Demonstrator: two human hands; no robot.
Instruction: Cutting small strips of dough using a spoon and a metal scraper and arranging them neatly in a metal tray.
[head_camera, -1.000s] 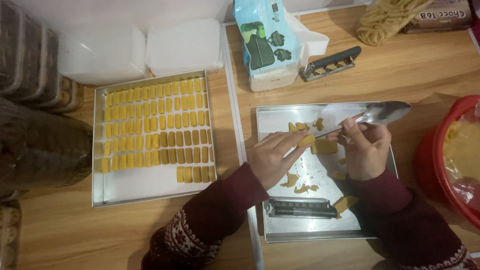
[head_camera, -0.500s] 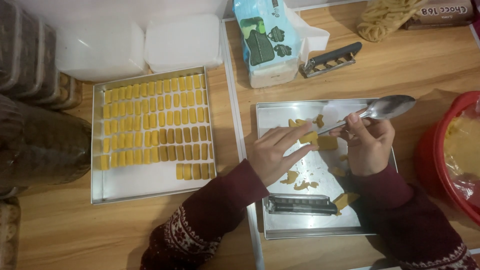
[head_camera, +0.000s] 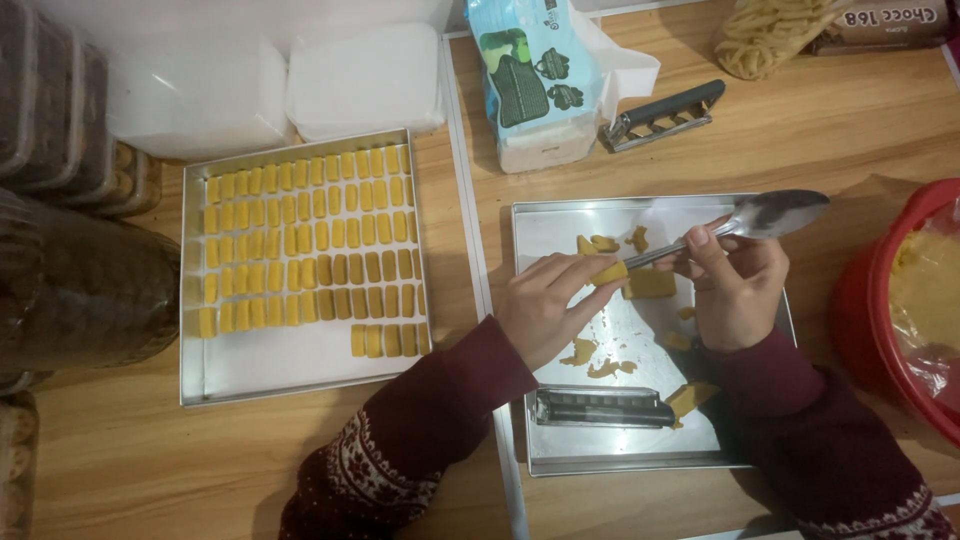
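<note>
Hands over the right tray (head_camera: 548, 330), both in dark red knit sleeves. Left hand (head_camera: 545, 305) curled, fingertips pinching a small yellow dough piece (head_camera: 608, 272). Right hand (head_camera: 735, 290) closed around the handle of a metal spoon (head_camera: 770, 213); handle end meets the dough piece at the left fingertips, bowl points up and away past the right hand, over the tray's far edge.

Just beside the dough piece, under the right thumb side, a thicker dough slab (head_camera: 650, 285) lies flat on the tray. Scraps (head_camera: 600, 243) beyond the left fingers; more scraps (head_camera: 592, 358) between the two wrists. Nearer than both hands, a ribbed metal cutter (head_camera: 603, 407) lies flat, with another dough chunk (head_camera: 690, 398) touching its right end.

Left of the left hand, well apart: a second tray (head_camera: 290, 372) filled with rows of small yellow pieces (head_camera: 305, 245), near strip bare. Beyond that tray, two white lidded boxes (head_camera: 365, 80). Further left, stacked dark containers (head_camera: 75, 290), contents unclear.

Beyond the hands: blue-and-white packet (head_camera: 530, 75) and a black-handled metal tool (head_camera: 662, 115) on the wooden table (head_camera: 850, 140). Right of the right hand, red basin (head_camera: 880, 300) lined with plastic, yellow dough inside. A bag of pale strands (head_camera: 765, 35) at the far right corner.
</note>
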